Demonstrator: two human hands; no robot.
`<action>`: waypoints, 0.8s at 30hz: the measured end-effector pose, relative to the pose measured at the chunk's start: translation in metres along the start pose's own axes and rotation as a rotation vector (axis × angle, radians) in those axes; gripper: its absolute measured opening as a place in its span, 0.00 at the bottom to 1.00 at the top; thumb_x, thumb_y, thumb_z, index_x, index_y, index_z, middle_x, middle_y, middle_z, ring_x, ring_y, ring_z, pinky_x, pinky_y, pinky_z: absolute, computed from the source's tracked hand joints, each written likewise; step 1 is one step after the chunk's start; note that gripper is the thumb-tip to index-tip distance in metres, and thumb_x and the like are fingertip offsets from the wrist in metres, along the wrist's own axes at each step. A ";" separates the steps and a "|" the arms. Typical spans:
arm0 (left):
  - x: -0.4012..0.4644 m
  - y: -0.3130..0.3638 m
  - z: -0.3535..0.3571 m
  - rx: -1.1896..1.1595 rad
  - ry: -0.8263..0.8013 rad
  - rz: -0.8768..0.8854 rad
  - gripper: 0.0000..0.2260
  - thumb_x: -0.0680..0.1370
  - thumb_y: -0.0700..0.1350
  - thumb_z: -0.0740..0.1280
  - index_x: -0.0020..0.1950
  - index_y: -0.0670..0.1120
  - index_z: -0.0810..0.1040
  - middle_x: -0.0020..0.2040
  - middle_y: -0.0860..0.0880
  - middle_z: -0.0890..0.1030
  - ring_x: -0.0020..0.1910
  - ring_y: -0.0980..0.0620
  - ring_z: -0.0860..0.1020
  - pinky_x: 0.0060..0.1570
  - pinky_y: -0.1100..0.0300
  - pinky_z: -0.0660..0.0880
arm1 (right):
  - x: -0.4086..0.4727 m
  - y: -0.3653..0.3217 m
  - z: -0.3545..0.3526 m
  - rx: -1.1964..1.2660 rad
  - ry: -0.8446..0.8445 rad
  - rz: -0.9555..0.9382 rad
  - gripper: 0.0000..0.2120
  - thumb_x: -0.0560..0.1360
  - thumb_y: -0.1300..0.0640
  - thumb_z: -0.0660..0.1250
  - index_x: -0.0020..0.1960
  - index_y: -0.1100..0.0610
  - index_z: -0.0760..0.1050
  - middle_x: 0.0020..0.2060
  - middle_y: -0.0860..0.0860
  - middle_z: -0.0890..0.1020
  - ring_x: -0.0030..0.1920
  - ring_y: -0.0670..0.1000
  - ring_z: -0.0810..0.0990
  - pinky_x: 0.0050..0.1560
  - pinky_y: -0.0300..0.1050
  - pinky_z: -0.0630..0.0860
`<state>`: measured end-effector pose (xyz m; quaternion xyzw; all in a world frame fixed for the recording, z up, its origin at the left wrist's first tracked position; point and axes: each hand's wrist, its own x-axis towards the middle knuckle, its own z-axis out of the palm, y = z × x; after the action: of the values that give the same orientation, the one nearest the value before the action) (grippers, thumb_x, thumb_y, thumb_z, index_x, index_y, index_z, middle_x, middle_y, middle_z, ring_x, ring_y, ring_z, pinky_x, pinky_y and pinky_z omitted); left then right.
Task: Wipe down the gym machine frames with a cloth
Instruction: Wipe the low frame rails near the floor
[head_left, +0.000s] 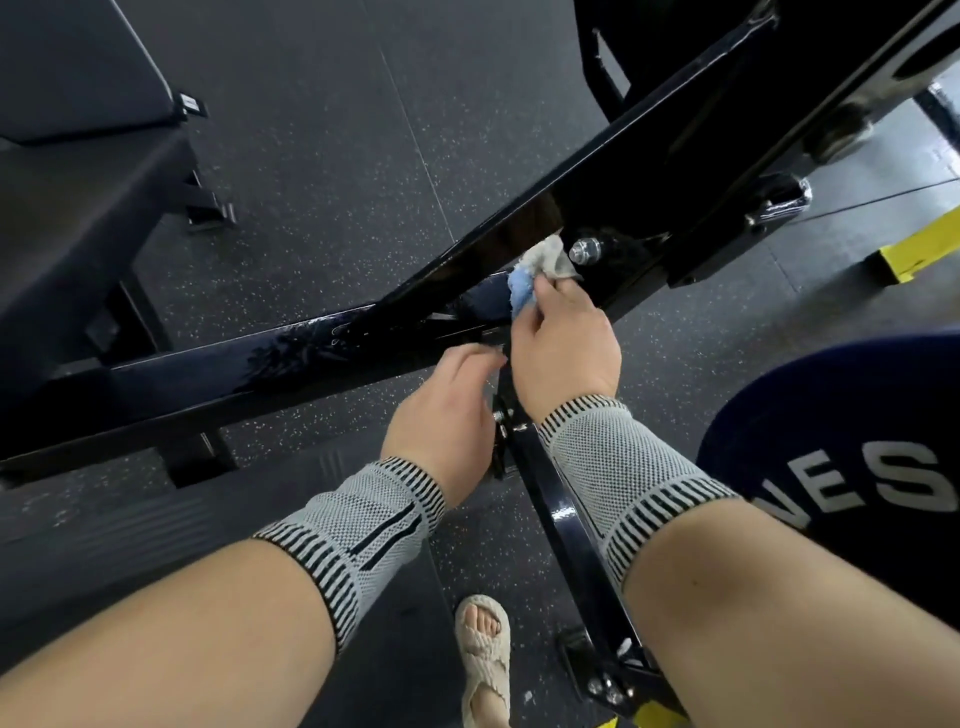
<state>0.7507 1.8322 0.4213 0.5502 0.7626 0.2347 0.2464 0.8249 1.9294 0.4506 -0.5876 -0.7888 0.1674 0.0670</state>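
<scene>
A glossy black machine frame beam (291, 358) runs from lower left to upper right across the view. My right hand (563, 345) pinches a small blue and grey cloth (535, 270) and holds it against the beam beside a silver bolt (584, 251). My left hand (449, 410) hovers just below the beam with its fingers loosely curled and nothing in them. A thinner black bar (558, 514) runs down between my two forearms. Both wrists wear grey knitted bands.
A black padded bench (78, 208) stands at the left on dark speckled rubber flooring (322, 156). A yellow frame foot (919, 249) shows at the right. A dark weight plate (831, 415) is at the lower right. My sandalled foot (483, 649) is below.
</scene>
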 end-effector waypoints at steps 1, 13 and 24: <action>-0.003 -0.006 0.000 0.037 0.000 -0.014 0.19 0.78 0.37 0.59 0.68 0.49 0.70 0.69 0.54 0.68 0.57 0.51 0.76 0.53 0.55 0.74 | -0.001 -0.001 0.003 -0.085 -0.049 -0.055 0.21 0.82 0.50 0.51 0.75 0.51 0.63 0.70 0.46 0.68 0.60 0.51 0.70 0.62 0.43 0.66; -0.028 -0.040 0.008 0.164 -0.051 -0.083 0.09 0.78 0.39 0.60 0.57 0.48 0.73 0.61 0.53 0.70 0.58 0.53 0.71 0.54 0.61 0.65 | -0.075 0.041 0.050 0.218 -0.149 -0.064 0.13 0.78 0.59 0.63 0.61 0.52 0.78 0.53 0.47 0.78 0.51 0.49 0.76 0.53 0.40 0.71; -0.064 -0.120 0.131 0.260 -0.331 -0.002 0.21 0.79 0.39 0.57 0.72 0.52 0.68 0.71 0.58 0.65 0.68 0.57 0.64 0.69 0.61 0.62 | -0.132 0.123 0.166 0.232 -0.193 0.250 0.14 0.78 0.57 0.63 0.63 0.53 0.76 0.50 0.49 0.79 0.45 0.45 0.73 0.47 0.36 0.66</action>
<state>0.7647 1.7484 0.2524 0.6077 0.7361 0.0403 0.2954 0.9261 1.8045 0.2651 -0.6506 -0.6879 0.3196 0.0371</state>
